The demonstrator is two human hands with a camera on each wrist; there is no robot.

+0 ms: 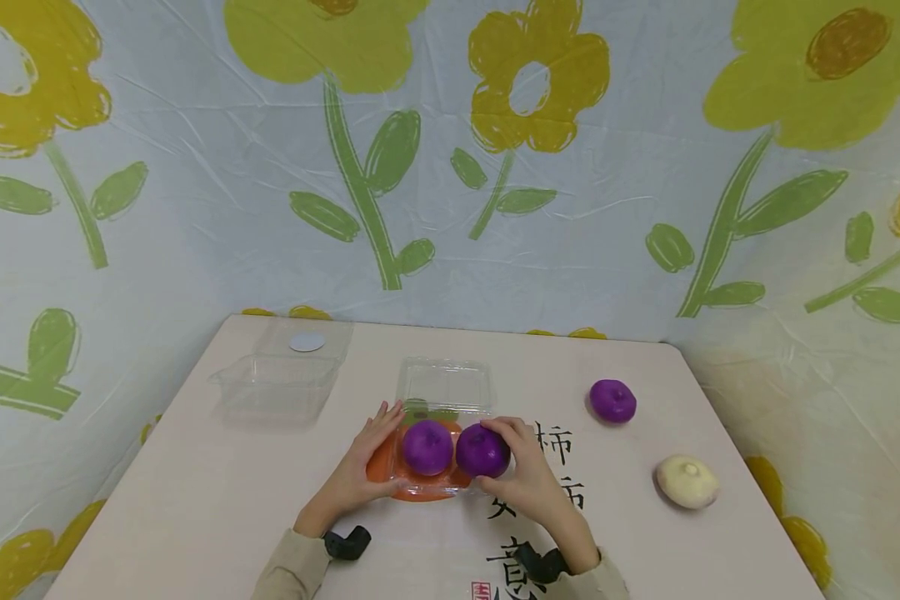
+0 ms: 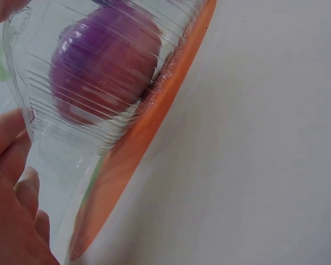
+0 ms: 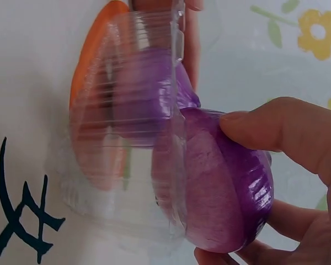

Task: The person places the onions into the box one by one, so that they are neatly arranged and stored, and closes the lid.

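A clear plastic box (image 1: 438, 487) with its lid (image 1: 444, 383) folded back stands on an orange persimmon picture printed on the table. One purple round fruit (image 1: 427, 447) lies inside it. My left hand (image 1: 357, 467) spans the box's left end, thumb at the near rim and fingers at the far side; in the left wrist view fingertips (image 2: 23, 118) touch the rim. With thumb and fingers my right hand (image 1: 528, 475) grips a second purple fruit (image 3: 215, 187) at the box's right end, partly over the rim. Its underside shows through the clear wall.
A third purple fruit (image 1: 612, 401) lies at the back right, with a cream-coloured round thing with a nub (image 1: 687, 482) nearer on the right. Another open clear box (image 1: 273, 387) stands at the back left. Black brush characters (image 1: 521, 567) mark the table. Flowered cloth hangs around it.
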